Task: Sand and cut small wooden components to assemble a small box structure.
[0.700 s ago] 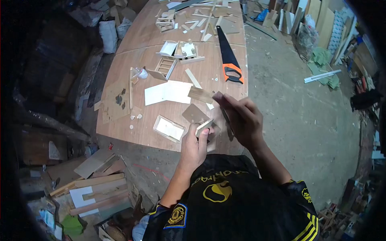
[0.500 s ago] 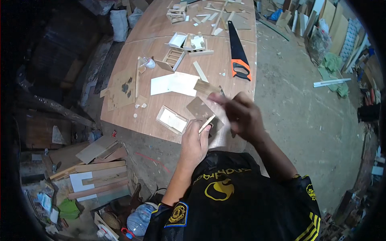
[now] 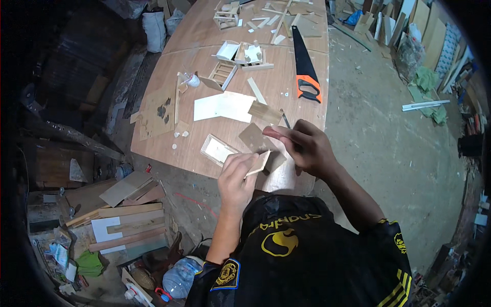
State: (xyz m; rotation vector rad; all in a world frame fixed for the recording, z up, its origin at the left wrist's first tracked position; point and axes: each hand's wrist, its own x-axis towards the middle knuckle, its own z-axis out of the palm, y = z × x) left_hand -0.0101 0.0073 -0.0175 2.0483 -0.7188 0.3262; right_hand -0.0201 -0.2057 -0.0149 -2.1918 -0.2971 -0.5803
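Near the table's front edge, my left hand (image 3: pixel 237 179) is closed on a small thin wooden board (image 3: pixel 260 163), held tilted with one edge up. My right hand (image 3: pixel 310 151) is just to its right, pinching a small reddish-brown piece (image 3: pixel 274 133) that looks like folded sandpaper. The piece is apart from the board. Under and behind the hands lies a flat brown panel (image 3: pixel 251 135). A shallow wooden box frame with a white inside (image 3: pixel 218 148) rests left of my left hand.
White sheets (image 3: pixel 222 106), a wood strip and small wooden constructions (image 3: pixel 223 75) lie farther back. A handsaw with an orange handle (image 3: pixel 308 88) is at the table's right edge. A stained board (image 3: pixel 156 113) and a small jar (image 3: pixel 193 80) sit to the left. Offcuts cover the floor at left.
My left hand has shifted slightly left and turned the board so its face shows more. My right hand has moved a little down, and its motion blur is gone.
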